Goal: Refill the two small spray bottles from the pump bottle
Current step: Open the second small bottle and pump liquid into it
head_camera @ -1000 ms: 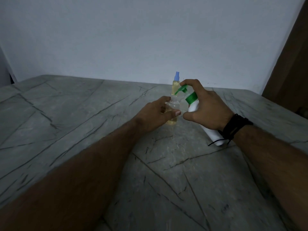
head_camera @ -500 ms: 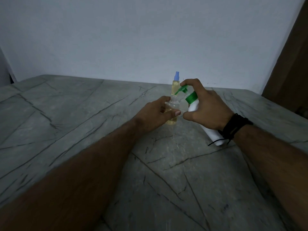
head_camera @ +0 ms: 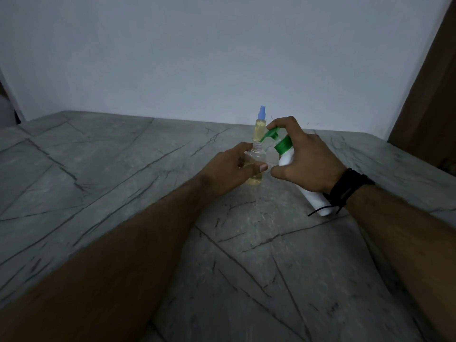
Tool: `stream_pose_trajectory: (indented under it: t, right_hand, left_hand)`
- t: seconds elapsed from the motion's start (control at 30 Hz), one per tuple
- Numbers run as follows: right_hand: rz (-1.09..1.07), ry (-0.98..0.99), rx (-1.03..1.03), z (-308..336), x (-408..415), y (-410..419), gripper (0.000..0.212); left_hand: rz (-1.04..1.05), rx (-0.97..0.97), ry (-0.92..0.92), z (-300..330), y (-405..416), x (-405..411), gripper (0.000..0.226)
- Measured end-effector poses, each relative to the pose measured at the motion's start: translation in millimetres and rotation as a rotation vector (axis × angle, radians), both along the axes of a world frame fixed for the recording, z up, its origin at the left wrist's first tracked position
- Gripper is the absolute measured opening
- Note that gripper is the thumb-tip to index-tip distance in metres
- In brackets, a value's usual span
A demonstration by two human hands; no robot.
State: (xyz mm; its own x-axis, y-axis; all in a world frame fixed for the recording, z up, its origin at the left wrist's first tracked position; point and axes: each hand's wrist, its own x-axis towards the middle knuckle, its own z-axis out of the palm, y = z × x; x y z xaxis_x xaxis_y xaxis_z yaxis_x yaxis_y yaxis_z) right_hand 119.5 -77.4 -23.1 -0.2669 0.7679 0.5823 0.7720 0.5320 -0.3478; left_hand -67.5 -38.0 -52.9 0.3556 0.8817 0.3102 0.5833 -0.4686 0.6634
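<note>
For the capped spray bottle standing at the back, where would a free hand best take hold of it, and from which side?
Grip the capped spray bottle round its yellow body, just below the blue cap. It stands upright, so a sideways wrap probably suits it. Come from its left: the right hand and pump bottle crowd its right, and the open bottle in the left hand stands in front.

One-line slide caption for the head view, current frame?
Left hand steadies an uncapped spray bottle while right hand aims the tilted pump bottle nozzle at its neck.
</note>
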Motion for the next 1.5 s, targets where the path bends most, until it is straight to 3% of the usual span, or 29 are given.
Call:
stream_pose_trajectory:
  t: [1.5]
  right_hand:
    - [0.004,0.004,0.000,0.0,0.3,0.8,0.073]
  left_hand:
    - [0.007,0.020,0.002,-0.1,1.8,0.3,0.062]
